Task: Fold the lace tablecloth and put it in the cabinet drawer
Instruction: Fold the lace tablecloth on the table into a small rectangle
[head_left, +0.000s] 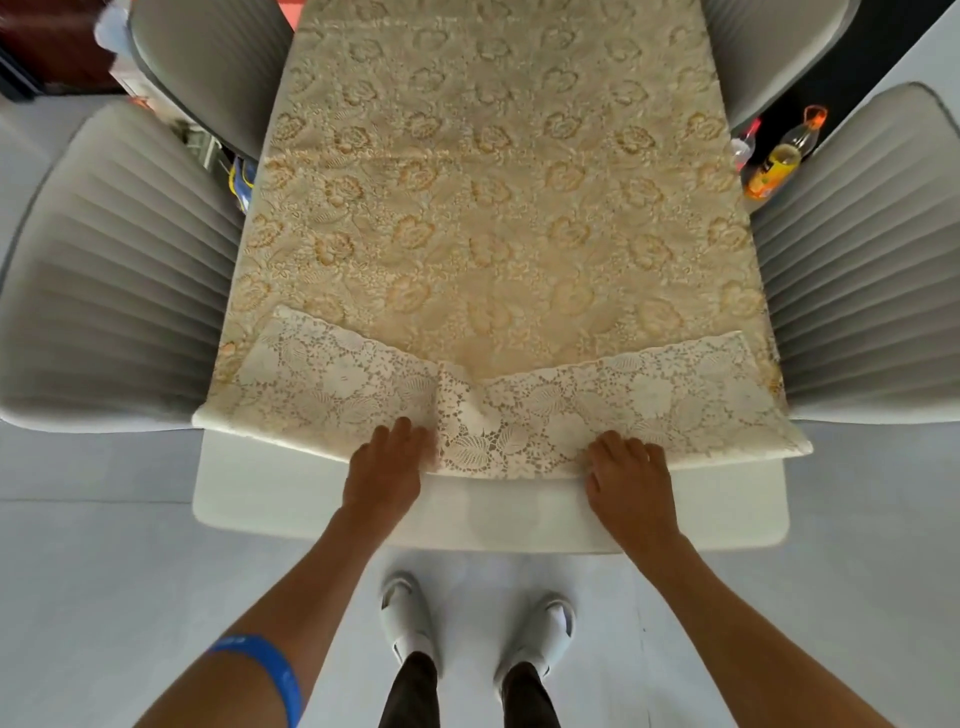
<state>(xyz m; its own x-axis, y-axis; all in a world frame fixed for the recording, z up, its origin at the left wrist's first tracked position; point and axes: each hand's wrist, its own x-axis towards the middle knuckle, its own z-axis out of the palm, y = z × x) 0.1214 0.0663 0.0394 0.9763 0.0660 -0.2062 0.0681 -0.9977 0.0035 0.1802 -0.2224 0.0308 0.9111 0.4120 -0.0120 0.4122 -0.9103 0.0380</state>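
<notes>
Both grips clamped on lace tablecloth (498, 208) near hem: left hand (387, 462) 7 o'clock, right hand (626, 467) 5 o'clock. Flap bunched mid-hem at 6. Best pulled taut, corners squared on counter (234, 488) before creasing.

Legible text: none. Blue wristband (270, 670) on the left forearm: faint pale marks, too blurred to read. Bottle (779, 158) on the floor between the right-side chairs: yellow and orange label, print too small to make out. Blue and yellow package (242, 179) past the counter's left edge: no wording can be told. No numbers or signs show.
</notes>
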